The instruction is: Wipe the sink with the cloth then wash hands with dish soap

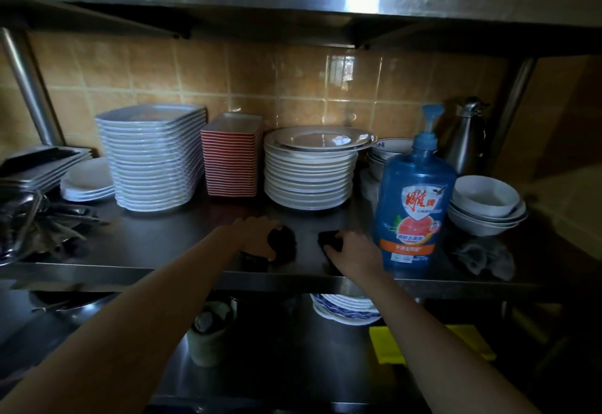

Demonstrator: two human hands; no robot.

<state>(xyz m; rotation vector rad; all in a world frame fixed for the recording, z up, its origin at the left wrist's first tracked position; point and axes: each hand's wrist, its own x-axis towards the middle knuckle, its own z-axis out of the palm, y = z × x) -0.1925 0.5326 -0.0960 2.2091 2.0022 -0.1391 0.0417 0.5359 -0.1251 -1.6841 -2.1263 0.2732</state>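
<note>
Both my hands reach onto a steel shelf (182, 244). My left hand (257, 233) curls round a dark round scouring pad (285, 246) near the shelf's front edge. Just to its right, my right hand (356, 255) has its fingers curled over a second dark pad (329, 238), thumb against its near side. A blue pump bottle of dish soap (414, 205) stands upright right beside my right hand. A crumpled grey cloth (482, 257) lies on the shelf right of the bottle. A yellow cloth (386, 347) lies on the dim steel surface below, partly hidden by my right forearm.
Behind my hands stand stacks of white square plates (153, 156), red-edged dishes (231, 156) and round plates (309, 172). White bowls (485, 202) and a steel jug (462, 140) are at right, trays and utensils (35, 198) at left. Below sit a cup (205, 338) and patterned plates (345, 309).
</note>
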